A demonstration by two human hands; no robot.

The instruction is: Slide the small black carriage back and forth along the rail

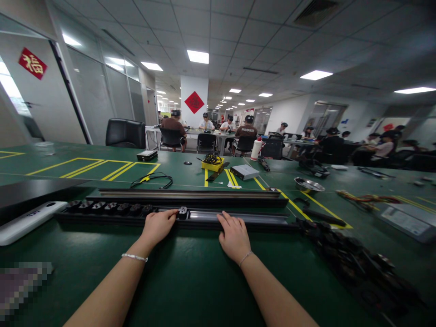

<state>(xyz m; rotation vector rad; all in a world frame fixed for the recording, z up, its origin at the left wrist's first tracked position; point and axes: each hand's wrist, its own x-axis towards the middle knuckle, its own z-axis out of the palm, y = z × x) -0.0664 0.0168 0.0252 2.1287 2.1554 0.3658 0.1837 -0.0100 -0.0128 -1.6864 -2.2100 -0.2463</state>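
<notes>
A wide green table (190, 272) marked with yellow lines fills the foreground. Across it lies a long black rail with a silvery metal channel (204, 215), parallel to a second long black rail (190, 194) just behind. To the right spreads a dark heap of black plastic parts (354, 254) (too blurred to sort one by one); at the left end lies a smooth white rounded object (32, 222). Both bare hands are at the front rail. The right hand (235, 236) lays its fingers, slightly apart, on the channel's bare stretch. The left hand (158, 226) has its fingers close together beside a small black block with a pale face (183, 211), seated mid-channel; whether they pinch it, I cannot tell. Similar small dark blocks (111, 207) line the channel's left part.
</notes>
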